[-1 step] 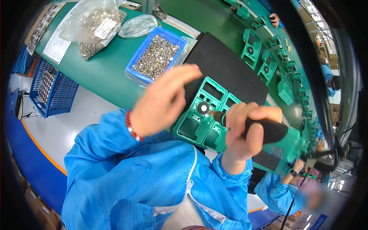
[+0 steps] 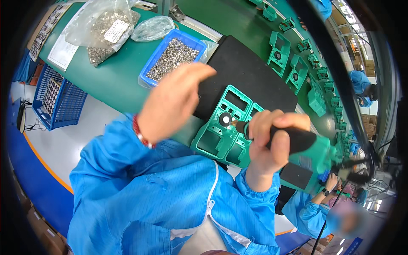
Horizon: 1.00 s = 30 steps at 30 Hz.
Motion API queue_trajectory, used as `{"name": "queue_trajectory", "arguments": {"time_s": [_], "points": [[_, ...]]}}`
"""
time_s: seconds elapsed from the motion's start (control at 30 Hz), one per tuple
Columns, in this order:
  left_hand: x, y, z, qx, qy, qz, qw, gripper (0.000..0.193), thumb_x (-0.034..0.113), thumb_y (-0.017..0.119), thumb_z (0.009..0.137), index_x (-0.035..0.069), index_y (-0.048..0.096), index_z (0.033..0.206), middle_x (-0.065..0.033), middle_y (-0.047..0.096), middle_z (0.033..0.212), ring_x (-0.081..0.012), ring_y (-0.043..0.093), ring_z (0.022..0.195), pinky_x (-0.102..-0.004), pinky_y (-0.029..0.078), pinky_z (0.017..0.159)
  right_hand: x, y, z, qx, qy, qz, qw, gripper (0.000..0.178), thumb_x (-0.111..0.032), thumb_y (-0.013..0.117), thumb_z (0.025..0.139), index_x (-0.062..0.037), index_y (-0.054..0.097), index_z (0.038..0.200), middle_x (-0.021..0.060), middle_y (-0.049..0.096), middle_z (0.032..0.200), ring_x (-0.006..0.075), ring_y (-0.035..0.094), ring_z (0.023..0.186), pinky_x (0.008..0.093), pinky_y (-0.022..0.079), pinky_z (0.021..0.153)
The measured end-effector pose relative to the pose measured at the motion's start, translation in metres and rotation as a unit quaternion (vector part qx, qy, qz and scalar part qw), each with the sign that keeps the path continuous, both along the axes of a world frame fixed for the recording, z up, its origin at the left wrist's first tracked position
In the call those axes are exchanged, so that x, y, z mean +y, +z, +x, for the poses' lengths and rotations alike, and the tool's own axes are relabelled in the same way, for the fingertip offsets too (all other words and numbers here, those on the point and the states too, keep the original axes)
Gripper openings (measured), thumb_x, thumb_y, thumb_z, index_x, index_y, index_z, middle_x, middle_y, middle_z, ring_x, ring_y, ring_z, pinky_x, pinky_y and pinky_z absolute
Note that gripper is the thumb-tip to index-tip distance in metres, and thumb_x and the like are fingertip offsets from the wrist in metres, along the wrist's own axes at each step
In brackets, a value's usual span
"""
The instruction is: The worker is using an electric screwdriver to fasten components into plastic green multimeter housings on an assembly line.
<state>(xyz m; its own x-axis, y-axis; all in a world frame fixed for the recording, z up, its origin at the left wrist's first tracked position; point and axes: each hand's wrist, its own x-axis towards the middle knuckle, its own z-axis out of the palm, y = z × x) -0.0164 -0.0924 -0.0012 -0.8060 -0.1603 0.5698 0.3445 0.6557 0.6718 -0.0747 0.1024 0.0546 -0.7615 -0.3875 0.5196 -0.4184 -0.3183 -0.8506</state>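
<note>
My right hand (image 2: 274, 144) is wrapped around the dark grip of a green electric screwdriver (image 2: 304, 155). Its tip meets a green plastic housing (image 2: 211, 123) beside a round black part with a white centre (image 2: 225, 119). The housing has several rectangular openings and lies on a black mat (image 2: 250, 72). Over the mat's left side, close to a blue tray of small metal screws (image 2: 176, 57), my left hand (image 2: 172, 100) hovers. It is slightly blurred, with index finger and thumb apart and nothing visible between them.
Clear bags, one full of small metal pieces (image 2: 95, 53), lie left of the tray. A blue basket (image 2: 68, 106) stands beyond the table's left edge. Several green housings (image 2: 278, 55) line the green surface beyond the mat. At right, a co-worker in blue (image 2: 306, 212) works nearby.
My left hand has shifted slightly left and away from the housing. The screwdriver has tilted a little, its tip staying at the housing. A co-worker's hand at the top right has moved mostly out of sight.
</note>
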Motion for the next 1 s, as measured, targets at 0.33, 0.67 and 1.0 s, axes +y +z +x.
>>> {"name": "queue_trajectory", "arguments": {"time_s": [0.33, 0.67, 1.0], "points": [[-0.066, -0.010, -0.041, -0.287, 0.084, -0.399, 0.867, 0.016, 0.011, 0.071, 0.081, 0.004, 0.067, 0.095, -0.0119, 0.066, 0.100, -0.0279, 0.059, 0.104, -0.0381, 0.044, 0.086, -0.013, -0.034, -0.016, -0.064, 0.030, 0.022, 0.997, 0.024, -0.005, 0.071, 0.087, 0.0007, 0.052, 0.102, 0.0098, 0.063, 0.075, 0.0127, 0.061, 0.062, 0.0261, 0.052, 0.058], [-0.064, -0.030, -0.035, -0.103, 0.100, -0.364, 0.920, 0.025, 0.004, 0.059, 0.080, 0.001, 0.058, 0.105, -0.0127, 0.063, 0.091, -0.0287, 0.063, 0.091, -0.0396, 0.047, 0.081, -0.015, -0.038, -0.021, -0.078, 0.041, 0.020, 0.996, 0.025, -0.004, 0.072, 0.086, 0.0013, 0.053, 0.102, 0.0091, 0.063, 0.076, 0.0114, 0.060, 0.061, 0.0250, 0.051, 0.057], [-0.033, -0.013, -0.020, -0.057, 0.006, -0.059, 0.997, 0.013, 0.000, 0.062, 0.085, 0.000, 0.061, 0.099, -0.0144, 0.060, 0.092, -0.0359, 0.060, 0.086, -0.0416, 0.049, 0.075, -0.019, -0.041, -0.028, 0.015, 0.069, 0.111, 0.991, 0.020, -0.012, 0.064, 0.092, -0.0010, 0.049, 0.096, 0.0056, 0.050, 0.061, 0.0104, 0.042, 0.046, 0.0279, 0.039, 0.046]]}}
